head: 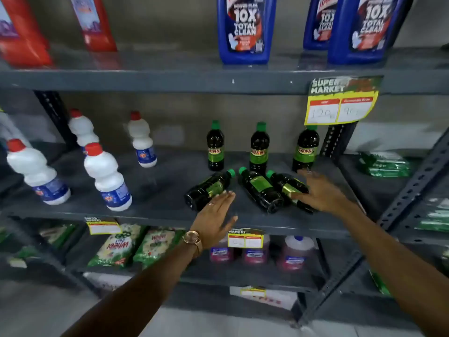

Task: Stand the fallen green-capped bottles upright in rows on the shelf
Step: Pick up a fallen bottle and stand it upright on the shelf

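Note:
Three dark green-capped bottles stand upright in a row at the back of the grey shelf (158, 181): left one (215, 148), middle one (259, 149), right one (305, 150). In front of them three more lie on their sides, caps pointing back: a left one (206, 189), a middle one (261, 189) and a right one (288, 188). My left hand (215, 221) is flat and open, fingertips just touching the base end of the left fallen bottle. My right hand (320, 193) is open, fingers spread over the right fallen bottle, with no clear grip.
Several white red-capped bottles (107, 176) stand on the same shelf to the left. A yellow price tag (340, 103) hangs from the shelf above, over the right upright bottle. Blue bottles (244, 27) stand above. Green packets (384, 164) lie to the right, beyond a metal upright.

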The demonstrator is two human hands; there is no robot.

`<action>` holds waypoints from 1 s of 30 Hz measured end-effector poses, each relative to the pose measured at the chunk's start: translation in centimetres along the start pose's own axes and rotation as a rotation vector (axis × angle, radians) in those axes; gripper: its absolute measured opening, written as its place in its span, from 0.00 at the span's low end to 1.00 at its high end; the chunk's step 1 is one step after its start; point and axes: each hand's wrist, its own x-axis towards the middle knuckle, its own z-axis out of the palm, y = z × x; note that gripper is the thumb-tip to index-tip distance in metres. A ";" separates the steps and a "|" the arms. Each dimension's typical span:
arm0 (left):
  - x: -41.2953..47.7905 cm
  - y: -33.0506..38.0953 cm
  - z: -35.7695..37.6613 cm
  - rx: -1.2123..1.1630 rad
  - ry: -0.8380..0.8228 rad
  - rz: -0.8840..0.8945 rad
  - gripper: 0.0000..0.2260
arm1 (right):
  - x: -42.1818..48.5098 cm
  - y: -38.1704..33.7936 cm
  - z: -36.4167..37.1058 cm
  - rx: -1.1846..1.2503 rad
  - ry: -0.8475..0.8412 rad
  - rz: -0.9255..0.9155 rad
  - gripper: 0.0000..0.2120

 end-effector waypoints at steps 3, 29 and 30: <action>1.5 -0.7 2.6 -0.026 -0.205 -0.105 0.25 | 2.3 1.3 1.7 0.093 -0.168 0.201 0.44; 5.4 -0.8 6.8 0.108 -0.066 -0.151 0.26 | 4.8 3.7 7.6 0.992 0.840 0.367 0.38; 5.4 -0.8 6.8 0.100 -0.065 -0.151 0.26 | 4.5 3.8 8.1 1.004 0.826 0.367 0.36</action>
